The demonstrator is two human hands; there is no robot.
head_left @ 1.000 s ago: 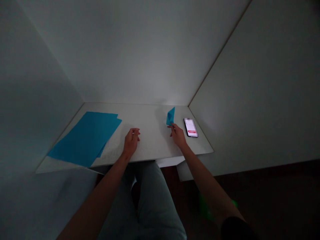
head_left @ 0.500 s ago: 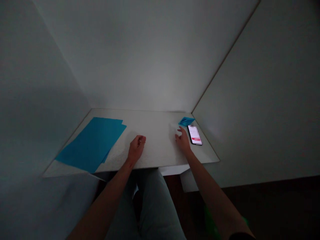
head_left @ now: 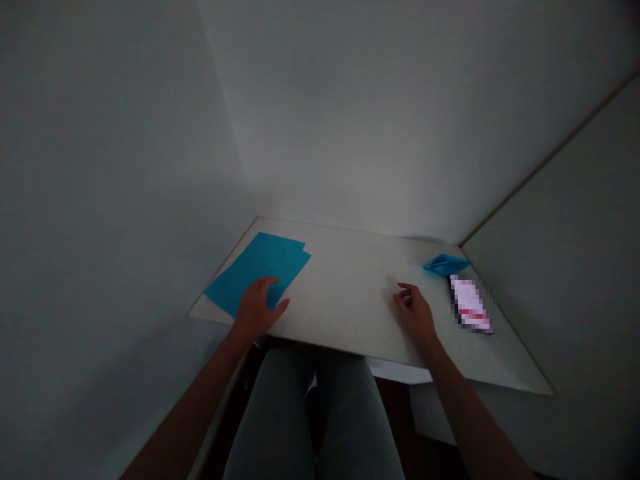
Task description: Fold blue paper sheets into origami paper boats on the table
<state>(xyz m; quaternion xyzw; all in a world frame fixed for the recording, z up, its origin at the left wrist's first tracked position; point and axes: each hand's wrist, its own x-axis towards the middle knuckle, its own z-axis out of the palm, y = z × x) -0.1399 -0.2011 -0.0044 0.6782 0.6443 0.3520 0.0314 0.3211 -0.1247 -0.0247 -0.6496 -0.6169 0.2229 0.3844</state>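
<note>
Several flat blue paper sheets lie stacked at the left of the white desk. My left hand rests on their near corner, fingers spread flat and holding nothing. My right hand lies on the bare desk with fingers loosely curled and nothing in them. A small folded blue paper shape sits at the back right, apart from my right hand.
A lit phone lies flat just in front of the folded shape, right of my right hand. White walls close the desk in at the left, back and right. My legs are under the desk's front edge.
My right hand let go of the folded blue shape, which now lies by the phone. My left hand moved left onto the blue sheets. The view swung left.
</note>
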